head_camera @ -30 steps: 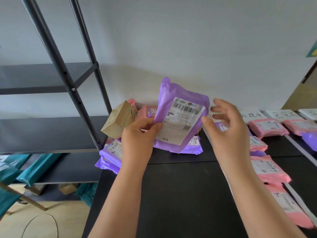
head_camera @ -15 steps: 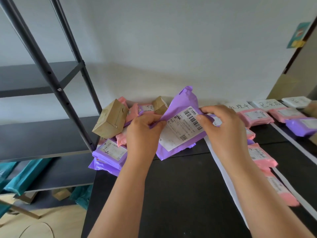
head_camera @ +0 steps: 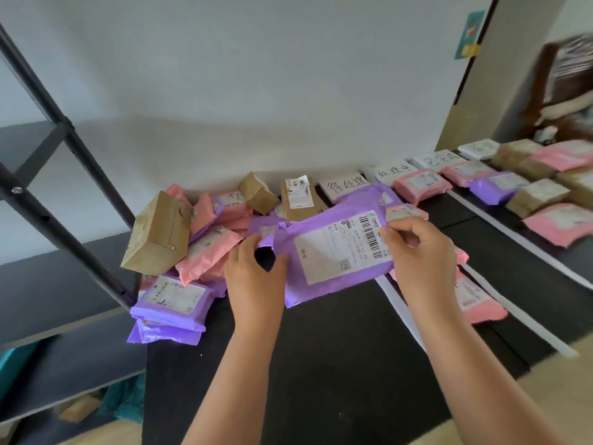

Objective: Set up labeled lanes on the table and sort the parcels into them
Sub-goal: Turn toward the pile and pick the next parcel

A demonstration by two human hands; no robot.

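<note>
I hold a purple mailer parcel (head_camera: 333,252) with a white shipping label low over the black table (head_camera: 321,348). My left hand (head_camera: 255,277) pinches its left edge. My right hand (head_camera: 420,255) grips its right end over the barcode. Behind it, an unsorted pile of pink, purple and brown parcels (head_camera: 199,239) lies at the table's left rear. White handwritten lane labels (head_camera: 345,186) line the back edge, and white tape strips (head_camera: 401,306) divide the lanes. Pink parcels (head_camera: 478,300) lie in the lane under my right hand.
A black metal shelf rack (head_camera: 64,194) stands to the left of the table. Further lanes at the right hold pink, purple and brown parcels (head_camera: 519,191). A white wall runs behind the table. Teal bags (head_camera: 125,399) lie on the floor under the rack.
The purple parcel came down from upright to nearly flat and shifted right. My right hand, open beside it a second ago, now grips its right end. The view swung right.
</note>
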